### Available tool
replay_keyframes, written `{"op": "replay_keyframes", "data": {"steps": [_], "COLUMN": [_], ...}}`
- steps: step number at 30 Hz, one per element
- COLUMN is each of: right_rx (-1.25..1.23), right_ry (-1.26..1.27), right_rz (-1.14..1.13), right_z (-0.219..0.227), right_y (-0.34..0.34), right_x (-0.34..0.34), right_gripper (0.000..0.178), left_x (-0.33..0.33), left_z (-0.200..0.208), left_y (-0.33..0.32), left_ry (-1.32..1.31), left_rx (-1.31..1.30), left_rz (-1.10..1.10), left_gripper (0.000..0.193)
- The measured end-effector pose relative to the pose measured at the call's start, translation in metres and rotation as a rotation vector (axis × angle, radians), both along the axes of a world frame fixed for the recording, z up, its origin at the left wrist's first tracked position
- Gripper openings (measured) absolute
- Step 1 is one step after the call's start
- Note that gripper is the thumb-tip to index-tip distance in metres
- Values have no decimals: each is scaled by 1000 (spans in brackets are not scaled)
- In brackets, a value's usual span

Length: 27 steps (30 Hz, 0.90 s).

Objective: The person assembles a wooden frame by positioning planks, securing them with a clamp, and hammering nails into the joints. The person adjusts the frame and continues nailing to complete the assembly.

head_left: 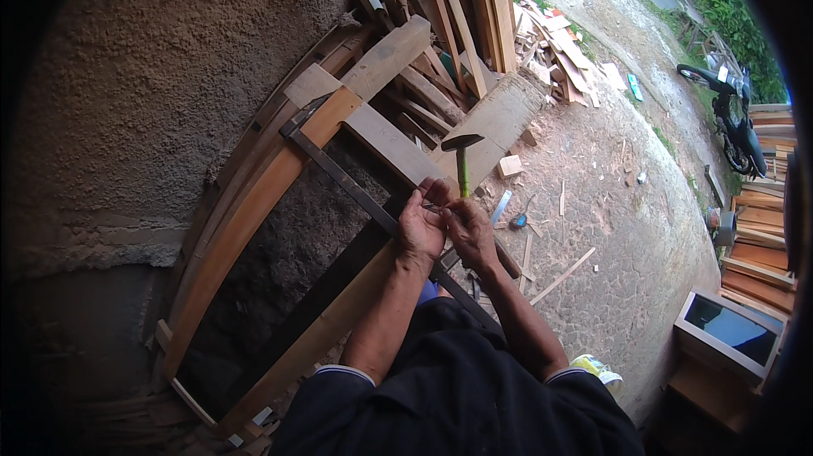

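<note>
The left hand [422,226] was cupped half open, palm up, its fingers meeting the closely gathered right hand [471,232], perhaps to pass something too small to make out; whether the right gripped the hammer [463,170], its handle vanishing there, could not be told. Both hovered near the wooden frame's [254,212] upper-right corner; a bar clamp [349,182] spanned it, seemingly bracing it, partly hidden by the arms.

Outdoor carpentry workshop, hammer [463,166], leaning planks [501,16], wood scraps [559,48]
</note>
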State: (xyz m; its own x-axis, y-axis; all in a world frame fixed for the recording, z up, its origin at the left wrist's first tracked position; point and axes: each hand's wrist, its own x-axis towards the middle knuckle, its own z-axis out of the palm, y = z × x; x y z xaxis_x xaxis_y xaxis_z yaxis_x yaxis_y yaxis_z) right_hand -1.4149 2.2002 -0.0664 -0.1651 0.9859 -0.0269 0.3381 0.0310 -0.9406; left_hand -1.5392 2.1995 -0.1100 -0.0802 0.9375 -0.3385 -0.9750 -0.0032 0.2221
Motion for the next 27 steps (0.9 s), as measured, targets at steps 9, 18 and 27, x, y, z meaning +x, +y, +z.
{"op": "replay_keyframes", "data": {"steps": [9, 18, 27], "right_rx": [-276, -177, -309], "right_ry": [214, 25, 182], "right_rz": [-90, -73, -98], "right_z": [-14, -19, 6], "right_y": [5, 3, 2], "right_x": [0, 4, 35], "right_gripper": [20, 19, 28], "left_x": [20, 16, 0], "left_z": [0, 0, -2], "left_y": [-26, -22, 9], "left_ry": [409, 837, 1981], "left_rx": [-102, -155, -169], "left_rz": [-49, -33, -29], "left_gripper": [10, 10, 16]}}
